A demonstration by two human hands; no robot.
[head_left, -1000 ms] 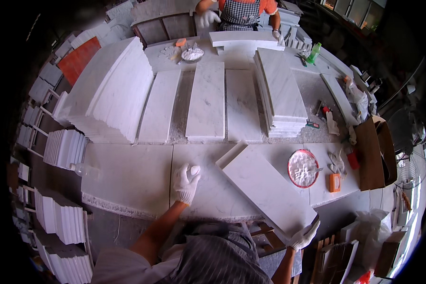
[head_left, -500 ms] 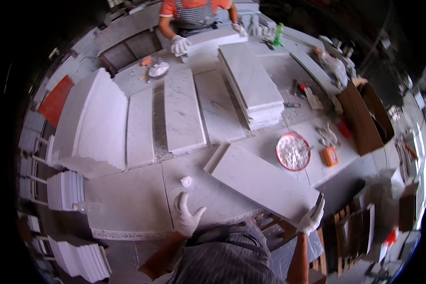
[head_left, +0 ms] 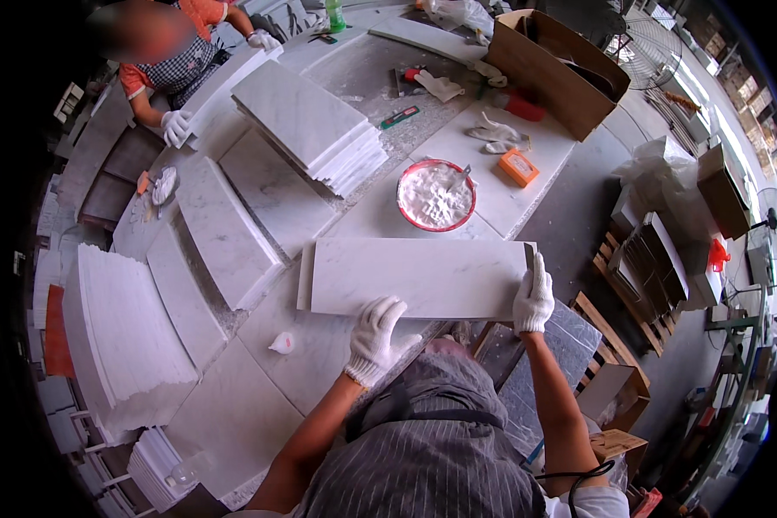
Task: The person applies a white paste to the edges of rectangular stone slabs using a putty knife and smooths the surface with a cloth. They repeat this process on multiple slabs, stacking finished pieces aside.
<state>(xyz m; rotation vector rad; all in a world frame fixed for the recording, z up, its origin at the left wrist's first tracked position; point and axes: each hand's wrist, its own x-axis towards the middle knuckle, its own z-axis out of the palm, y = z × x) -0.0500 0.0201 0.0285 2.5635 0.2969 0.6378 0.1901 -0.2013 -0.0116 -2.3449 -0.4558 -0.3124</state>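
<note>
Marble slab [head_left: 419,278] flat on the table [head_left: 233,414], left hand [head_left: 374,338] spread on its near edge, right hand's [head_left: 533,298] grip curled round its end.

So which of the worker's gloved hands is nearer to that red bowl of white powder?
Right. The right hand grips the marble slab's right end, below and right of the red bowl. The left hand rests at the slab's near edge, farther from it.

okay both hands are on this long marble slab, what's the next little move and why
Probably slide the marble slab further onto the worktable: the right hand grips its end past the table edge, and the left hand presses its near edge.
</note>
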